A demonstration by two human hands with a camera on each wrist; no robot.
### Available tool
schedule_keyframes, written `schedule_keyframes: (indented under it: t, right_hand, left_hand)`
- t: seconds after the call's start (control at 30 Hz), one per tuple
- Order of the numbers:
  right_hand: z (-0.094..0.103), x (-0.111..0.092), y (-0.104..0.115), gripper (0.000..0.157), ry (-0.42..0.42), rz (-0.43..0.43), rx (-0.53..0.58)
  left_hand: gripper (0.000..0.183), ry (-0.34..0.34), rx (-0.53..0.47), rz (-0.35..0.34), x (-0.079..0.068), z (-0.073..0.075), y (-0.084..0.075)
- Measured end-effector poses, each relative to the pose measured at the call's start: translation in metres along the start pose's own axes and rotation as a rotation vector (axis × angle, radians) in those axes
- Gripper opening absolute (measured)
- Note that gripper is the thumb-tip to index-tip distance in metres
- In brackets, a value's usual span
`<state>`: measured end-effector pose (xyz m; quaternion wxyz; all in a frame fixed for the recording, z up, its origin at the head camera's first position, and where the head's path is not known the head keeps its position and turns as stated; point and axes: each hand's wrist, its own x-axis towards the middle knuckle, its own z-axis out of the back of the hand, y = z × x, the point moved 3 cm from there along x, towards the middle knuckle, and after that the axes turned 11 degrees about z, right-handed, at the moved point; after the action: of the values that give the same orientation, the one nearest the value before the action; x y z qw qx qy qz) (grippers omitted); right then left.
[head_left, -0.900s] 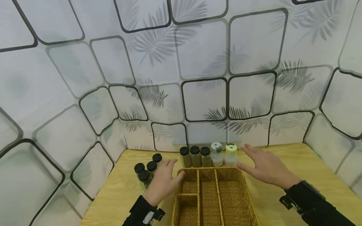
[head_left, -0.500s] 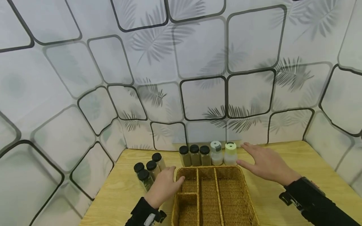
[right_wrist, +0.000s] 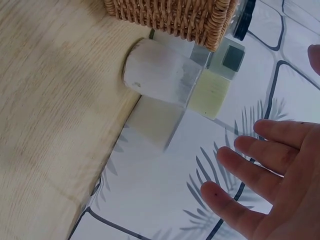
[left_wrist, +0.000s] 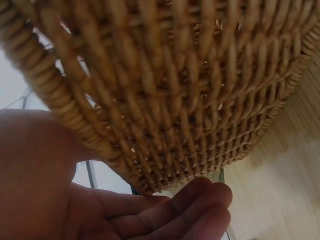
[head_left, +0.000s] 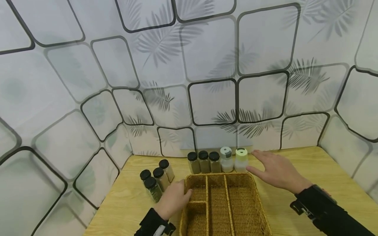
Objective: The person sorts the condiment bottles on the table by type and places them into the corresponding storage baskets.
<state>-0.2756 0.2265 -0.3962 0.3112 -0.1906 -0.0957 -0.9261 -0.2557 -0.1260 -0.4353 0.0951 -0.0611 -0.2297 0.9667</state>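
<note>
Wicker basket beside left hand

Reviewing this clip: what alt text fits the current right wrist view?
A person's right hand, fingers straight and holding nothing, is near a yellow-green-capped jar. At the top are a wicker basket corner and parts of other jars; a wood-grain table fills the left.

Table: pale yellow wood-grain tabletop, its far edge against the wall covering.
Backdrop: white wall covering printed with dark rounded squares and grey leaf sprays.
Left-edge cluster: four clear jars with round black lids, standing upright.
Far-edge row: three black-lidded clear jars, beside one white bottle with grey-patched cap.
</note>
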Motion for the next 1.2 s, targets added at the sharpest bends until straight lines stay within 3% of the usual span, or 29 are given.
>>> schedule_keyframes:
  t: [0.2, 0.5, 0.8, 1.2]
  right_hand:
    - [-0.001, 0.001, 0.000, 0.071, 0.004, -0.009, 0.004]
    - [-0.005, 0.006, 0.000, 0.064, 0.010, -0.027, 0.032]
    - [-0.008, 0.019, -0.007, 0.053, 0.003, -0.023, 0.039]
    - [-0.019, 0.041, -0.007, 0.053, 0.013, 0.018, 0.004]
  left_hand:
    - [0.027, -0.057, 0.111, -0.021, -0.001, -0.003, 0.002]
    - [0.028, -0.086, 0.112, -0.028, -0.003, -0.010, 0.005]
    - [0.027, -0.159, 0.173, -0.031, -0.003, -0.013, 0.004]
    - [0.030, -0.205, 0.207, -0.056, -0.006, -0.016, 0.003]
